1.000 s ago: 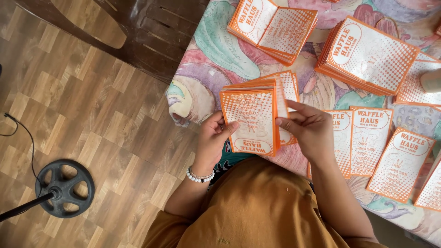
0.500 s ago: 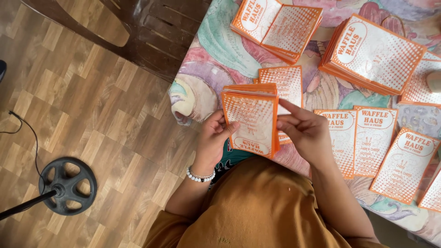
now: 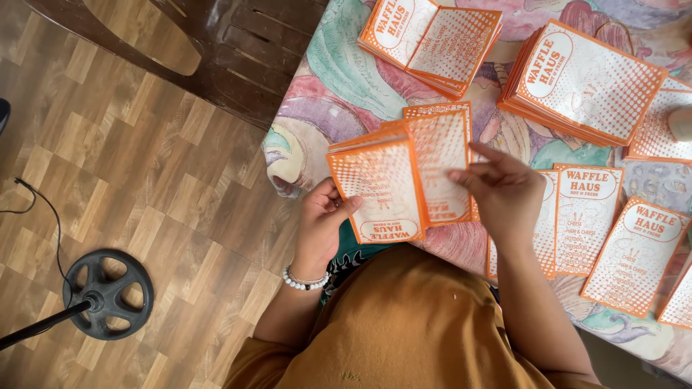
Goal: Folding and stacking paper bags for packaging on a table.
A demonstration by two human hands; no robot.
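Note:
My left hand point(image 3: 322, 229) grips the lower edge of a stack of orange-and-white printed paper bags point(image 3: 375, 189), held upright over the table's near edge. My right hand point(image 3: 504, 193) pinches the side of a single bag point(image 3: 441, 155) pulled partly off that stack toward the right. A white bead bracelet point(image 3: 303, 280) sits on my left wrist. Both hands are above my lap, in front of an ochre garment.
A table with a pastel swirl cloth point(image 3: 346, 79) carries two thick piles of the same bags point(image 3: 432, 39) point(image 3: 584, 83) at the back and single bags laid in a row point(image 3: 587, 216) at the right. A dark plastic chair point(image 3: 238, 50) and a black round stand base point(image 3: 108, 292) stand on the wood floor.
The stack has tilted left in my left hand, and my right hand has slid one bag off it to the right and spread its fingers along the bag's edge.

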